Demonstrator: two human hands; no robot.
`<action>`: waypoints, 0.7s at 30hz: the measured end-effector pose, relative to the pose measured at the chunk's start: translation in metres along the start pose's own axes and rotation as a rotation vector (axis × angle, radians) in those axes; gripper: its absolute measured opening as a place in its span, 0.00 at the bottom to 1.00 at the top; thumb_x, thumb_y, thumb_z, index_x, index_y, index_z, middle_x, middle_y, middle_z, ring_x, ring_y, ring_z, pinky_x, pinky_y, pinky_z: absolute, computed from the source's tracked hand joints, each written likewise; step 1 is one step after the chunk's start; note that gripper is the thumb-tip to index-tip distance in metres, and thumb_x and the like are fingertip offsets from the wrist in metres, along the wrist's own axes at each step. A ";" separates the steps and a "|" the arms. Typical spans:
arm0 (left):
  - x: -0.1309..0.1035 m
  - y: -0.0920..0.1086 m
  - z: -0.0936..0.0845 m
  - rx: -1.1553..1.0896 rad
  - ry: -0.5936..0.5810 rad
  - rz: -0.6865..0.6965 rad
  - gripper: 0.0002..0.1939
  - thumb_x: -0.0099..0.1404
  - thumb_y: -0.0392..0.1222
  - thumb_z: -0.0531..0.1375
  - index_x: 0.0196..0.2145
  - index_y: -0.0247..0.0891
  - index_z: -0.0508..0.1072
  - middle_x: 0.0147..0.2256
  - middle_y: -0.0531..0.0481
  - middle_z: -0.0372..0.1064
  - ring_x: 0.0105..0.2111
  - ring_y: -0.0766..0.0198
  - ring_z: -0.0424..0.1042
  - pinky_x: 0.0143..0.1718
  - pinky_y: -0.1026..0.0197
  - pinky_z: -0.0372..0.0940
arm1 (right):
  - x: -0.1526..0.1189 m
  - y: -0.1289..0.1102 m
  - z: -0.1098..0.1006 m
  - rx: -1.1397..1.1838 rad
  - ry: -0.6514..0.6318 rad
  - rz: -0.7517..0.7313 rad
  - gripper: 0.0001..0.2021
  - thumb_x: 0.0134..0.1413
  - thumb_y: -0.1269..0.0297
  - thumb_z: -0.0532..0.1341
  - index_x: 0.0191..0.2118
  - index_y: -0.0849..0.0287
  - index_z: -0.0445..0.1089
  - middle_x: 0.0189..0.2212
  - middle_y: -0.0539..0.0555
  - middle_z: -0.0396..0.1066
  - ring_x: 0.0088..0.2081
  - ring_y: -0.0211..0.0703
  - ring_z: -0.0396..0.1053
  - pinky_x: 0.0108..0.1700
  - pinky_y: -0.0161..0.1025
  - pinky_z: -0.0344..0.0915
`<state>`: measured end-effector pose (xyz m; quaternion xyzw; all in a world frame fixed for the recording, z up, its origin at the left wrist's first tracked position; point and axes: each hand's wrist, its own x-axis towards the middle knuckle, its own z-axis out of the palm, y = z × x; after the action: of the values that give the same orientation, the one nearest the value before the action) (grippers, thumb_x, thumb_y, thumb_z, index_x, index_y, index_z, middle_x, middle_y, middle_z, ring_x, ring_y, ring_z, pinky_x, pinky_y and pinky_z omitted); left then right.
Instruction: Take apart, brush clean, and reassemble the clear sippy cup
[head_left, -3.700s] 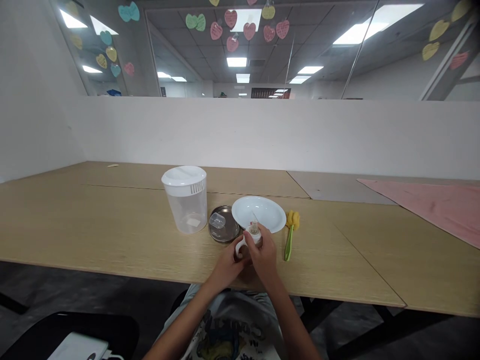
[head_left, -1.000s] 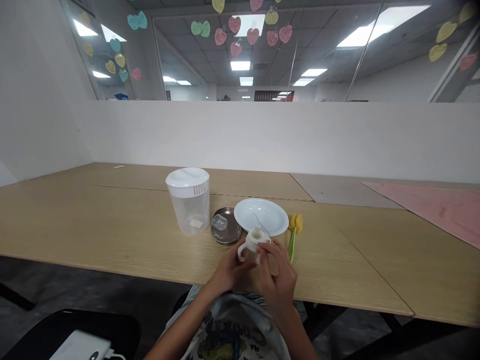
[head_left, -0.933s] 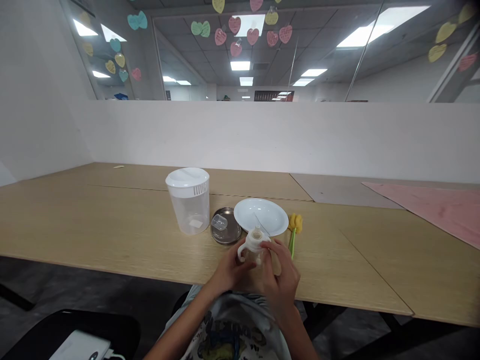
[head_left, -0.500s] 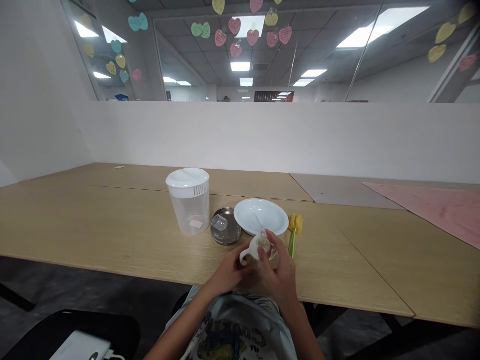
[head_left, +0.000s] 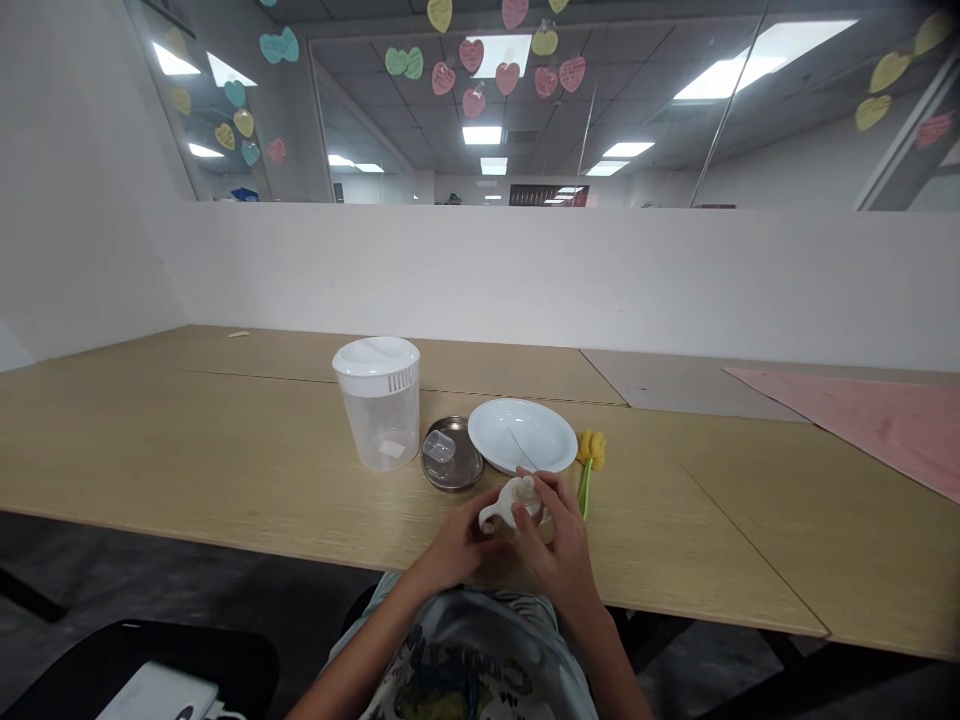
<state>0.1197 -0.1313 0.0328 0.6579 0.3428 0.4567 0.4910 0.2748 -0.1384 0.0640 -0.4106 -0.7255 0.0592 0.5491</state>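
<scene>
A small white bottle with a curved handle and a translucent nipple-like top is between my hands near the table's front edge. My left hand grips it from the left, by the handle. On the other side, my right hand has its fingers closed round the top and right of it. Just beyond lies a white oval dish with a thin straw-like piece in it. A round metal tray left of the dish holds a small clear cup.
A clear bucket with a white lid stands left of the tray. Yellow artificial tulips lie right of the dish. A pink sheet covers the far right. A white device rests on a black chair at lower left.
My right hand's fingers have lowered slightly at the top of the bottle. My left hand and the objects on the table have hardly moved.
</scene>
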 end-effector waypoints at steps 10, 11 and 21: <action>-0.001 -0.002 0.004 0.224 0.100 0.066 0.31 0.55 0.36 0.64 0.56 0.41 0.63 0.50 0.46 0.68 0.47 0.54 0.67 0.49 0.54 0.62 | 0.001 0.003 0.016 -0.160 0.222 0.124 0.18 0.49 0.49 0.61 0.36 0.60 0.64 0.32 0.54 0.64 0.36 0.46 0.63 0.39 0.44 0.62; -0.001 -0.002 0.005 0.247 0.109 0.076 0.30 0.55 0.36 0.64 0.56 0.41 0.63 0.50 0.46 0.67 0.48 0.54 0.67 0.50 0.55 0.61 | 0.001 0.003 0.018 -0.160 0.243 0.128 0.18 0.49 0.49 0.61 0.35 0.60 0.63 0.31 0.54 0.64 0.36 0.46 0.63 0.38 0.44 0.62; -0.002 0.009 0.007 0.177 0.084 0.079 0.29 0.57 0.37 0.64 0.56 0.43 0.63 0.51 0.47 0.67 0.47 0.55 0.68 0.50 0.56 0.62 | -0.002 -0.003 0.022 -0.097 0.282 0.097 0.19 0.50 0.51 0.61 0.40 0.60 0.62 0.38 0.57 0.62 0.42 0.47 0.62 0.43 0.45 0.62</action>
<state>0.1256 -0.1382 0.0398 0.6918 0.3758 0.4711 0.3978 0.2549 -0.1337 0.0559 -0.4754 -0.6226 -0.0077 0.6215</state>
